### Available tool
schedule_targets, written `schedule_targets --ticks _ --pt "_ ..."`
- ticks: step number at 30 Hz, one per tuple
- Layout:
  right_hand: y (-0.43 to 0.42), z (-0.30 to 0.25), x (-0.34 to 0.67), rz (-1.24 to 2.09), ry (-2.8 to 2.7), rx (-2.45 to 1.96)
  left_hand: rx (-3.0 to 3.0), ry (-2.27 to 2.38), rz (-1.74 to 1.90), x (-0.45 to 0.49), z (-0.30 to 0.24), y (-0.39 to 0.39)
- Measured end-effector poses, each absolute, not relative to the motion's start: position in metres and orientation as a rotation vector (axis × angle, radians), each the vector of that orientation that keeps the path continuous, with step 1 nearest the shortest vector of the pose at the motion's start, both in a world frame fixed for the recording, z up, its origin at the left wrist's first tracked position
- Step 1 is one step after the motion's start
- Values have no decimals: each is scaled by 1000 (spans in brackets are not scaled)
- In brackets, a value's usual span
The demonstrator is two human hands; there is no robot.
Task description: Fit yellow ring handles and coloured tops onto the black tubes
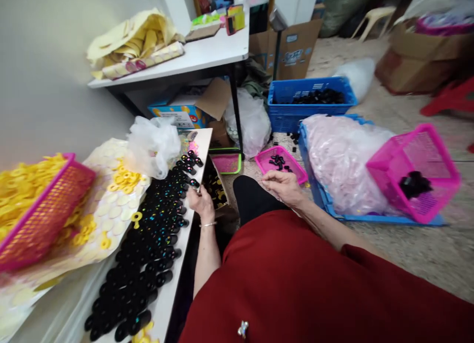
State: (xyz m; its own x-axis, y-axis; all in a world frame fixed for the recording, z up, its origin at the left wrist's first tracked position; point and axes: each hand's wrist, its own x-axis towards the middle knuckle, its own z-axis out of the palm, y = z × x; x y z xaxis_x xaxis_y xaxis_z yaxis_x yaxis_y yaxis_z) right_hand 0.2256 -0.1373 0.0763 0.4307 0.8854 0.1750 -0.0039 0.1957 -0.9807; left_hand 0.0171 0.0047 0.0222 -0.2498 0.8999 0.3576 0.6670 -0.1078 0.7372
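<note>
Dark-red shirt lies nearest, right of the low white desk. Black cylindrical pieces sit massed on the desk, so much appears done; loose black parts in the pink tray, right of the desk, look not yet set out. At the desk's right edge, the left hand bends its fingers; right of the desk, the right hand curls its own. Whether either grasps anything, I cannot tell.

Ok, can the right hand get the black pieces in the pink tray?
Probably yes. The right hand shows close to the pink tray in this view, the tray's top looks open, and nothing seems to cover the black pieces. The tray looks lower down, so the hand may need to stretch.
</note>
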Motion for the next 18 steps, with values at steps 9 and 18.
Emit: schedule_targets --ticks 9,18 --pt "-92 60 171 816 -1372 -1013 997 1029 834 42 84 -63" --pt "-60 44 154 888 -1452 -940 422 1005 777 13 69 -50"
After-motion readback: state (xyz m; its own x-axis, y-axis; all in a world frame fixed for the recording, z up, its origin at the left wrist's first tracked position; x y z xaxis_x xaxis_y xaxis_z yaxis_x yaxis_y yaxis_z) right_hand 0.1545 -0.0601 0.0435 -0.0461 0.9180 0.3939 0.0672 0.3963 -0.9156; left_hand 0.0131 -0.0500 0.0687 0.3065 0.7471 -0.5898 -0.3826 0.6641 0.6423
